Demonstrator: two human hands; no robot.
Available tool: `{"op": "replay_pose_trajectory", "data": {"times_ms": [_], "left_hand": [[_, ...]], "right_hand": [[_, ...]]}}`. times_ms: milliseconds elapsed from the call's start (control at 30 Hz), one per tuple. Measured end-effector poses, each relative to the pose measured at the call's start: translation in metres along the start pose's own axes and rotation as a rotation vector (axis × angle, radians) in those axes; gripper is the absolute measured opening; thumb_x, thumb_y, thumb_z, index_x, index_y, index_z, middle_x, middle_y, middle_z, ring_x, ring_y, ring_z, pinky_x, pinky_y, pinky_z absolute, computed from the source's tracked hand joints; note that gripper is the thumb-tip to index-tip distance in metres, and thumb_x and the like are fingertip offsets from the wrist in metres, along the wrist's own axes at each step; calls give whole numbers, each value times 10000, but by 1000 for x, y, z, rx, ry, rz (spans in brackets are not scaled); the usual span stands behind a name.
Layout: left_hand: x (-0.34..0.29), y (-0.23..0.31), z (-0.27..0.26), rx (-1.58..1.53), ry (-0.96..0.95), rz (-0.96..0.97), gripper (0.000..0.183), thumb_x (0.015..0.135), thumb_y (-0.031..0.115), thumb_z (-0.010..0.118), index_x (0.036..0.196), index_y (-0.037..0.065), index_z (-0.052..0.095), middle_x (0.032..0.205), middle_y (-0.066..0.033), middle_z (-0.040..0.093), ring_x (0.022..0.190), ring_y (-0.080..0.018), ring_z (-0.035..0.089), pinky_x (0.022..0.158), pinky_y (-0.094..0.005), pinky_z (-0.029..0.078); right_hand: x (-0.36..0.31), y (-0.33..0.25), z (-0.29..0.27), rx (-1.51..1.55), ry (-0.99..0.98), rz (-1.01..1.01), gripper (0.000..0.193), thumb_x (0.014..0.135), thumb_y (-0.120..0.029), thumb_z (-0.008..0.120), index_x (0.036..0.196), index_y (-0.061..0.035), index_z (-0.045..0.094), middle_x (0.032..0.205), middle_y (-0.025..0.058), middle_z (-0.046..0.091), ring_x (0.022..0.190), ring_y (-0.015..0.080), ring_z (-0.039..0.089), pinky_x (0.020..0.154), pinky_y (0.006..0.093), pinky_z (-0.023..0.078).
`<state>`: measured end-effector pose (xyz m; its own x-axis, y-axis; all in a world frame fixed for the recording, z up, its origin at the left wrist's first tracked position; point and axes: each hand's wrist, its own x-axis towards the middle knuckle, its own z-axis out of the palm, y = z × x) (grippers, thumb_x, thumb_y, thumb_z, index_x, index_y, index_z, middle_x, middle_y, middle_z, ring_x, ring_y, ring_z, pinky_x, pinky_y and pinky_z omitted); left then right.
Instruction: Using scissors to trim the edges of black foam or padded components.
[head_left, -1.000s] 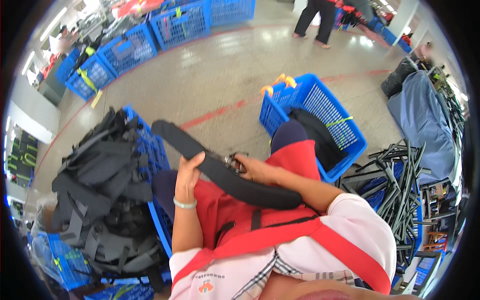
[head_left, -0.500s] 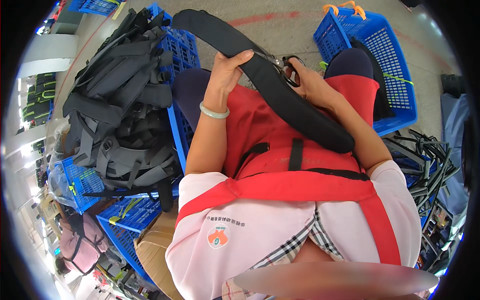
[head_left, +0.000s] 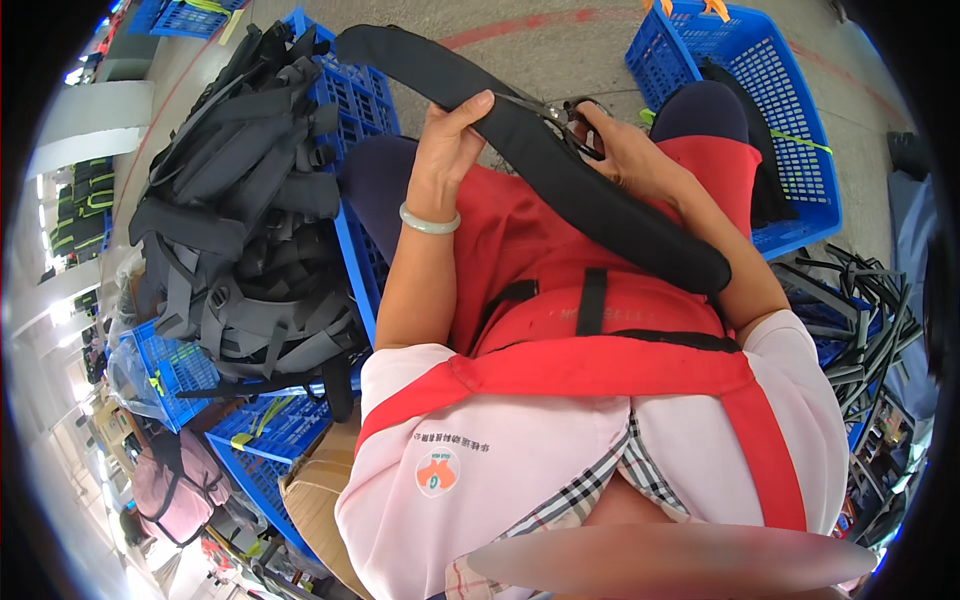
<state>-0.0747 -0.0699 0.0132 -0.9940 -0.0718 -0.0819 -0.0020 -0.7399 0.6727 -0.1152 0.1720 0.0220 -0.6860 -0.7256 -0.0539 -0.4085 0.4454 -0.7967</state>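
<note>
A long, curved black padded strap (head_left: 590,200) stretches over my lap, its far end up at the left and its rounded near end by my right forearm. My left hand (head_left: 452,135) is closed around the strap's upper part, thumb on top and fingers underneath. A pair of scissors (head_left: 556,116) is in my right hand (head_left: 632,160), fingers around the handles. Its metal blades lie along the strap's far edge and point toward my left hand. Whether they touch the fabric or a thread there I cannot tell.
To my left, black and grey padded straps (head_left: 240,200) are heaped on blue crates (head_left: 360,110). A blue basket (head_left: 805,120) with dark pieces stands ahead right. Beside my right elbow lies a bundle of thin dark strips (head_left: 850,300). A cardboard box (head_left: 325,490) sits behind at left.
The strap's near end has shifted slightly to the right, and my right hand has turned a little with the scissors. My left hand keeps its grip.
</note>
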Motion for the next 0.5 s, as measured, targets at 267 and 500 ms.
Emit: {"op": "replay_pose_trajectory", "data": {"times_ms": [267,500], "left_hand": [[-7,-6,0,139,-46,-51,218,795,-56,692,973,46,620,912,-43,656,836,-172,649,775,-316,536],[-6,-8,3,77,-49,-33,209,810,-69,672,975,50,628,916,-41,657,858,-174,645,794,-312,526]], "right_hand": [[-2,1,5,68,-10,14,462,851,-330,658,1120,-32,429,836,178,574,713,307,547,645,404,428],[-2,-8,-1,17,-78,94,403,866,-274,655,1130,-38,461,812,209,613,756,396,591,656,435,434]]}}
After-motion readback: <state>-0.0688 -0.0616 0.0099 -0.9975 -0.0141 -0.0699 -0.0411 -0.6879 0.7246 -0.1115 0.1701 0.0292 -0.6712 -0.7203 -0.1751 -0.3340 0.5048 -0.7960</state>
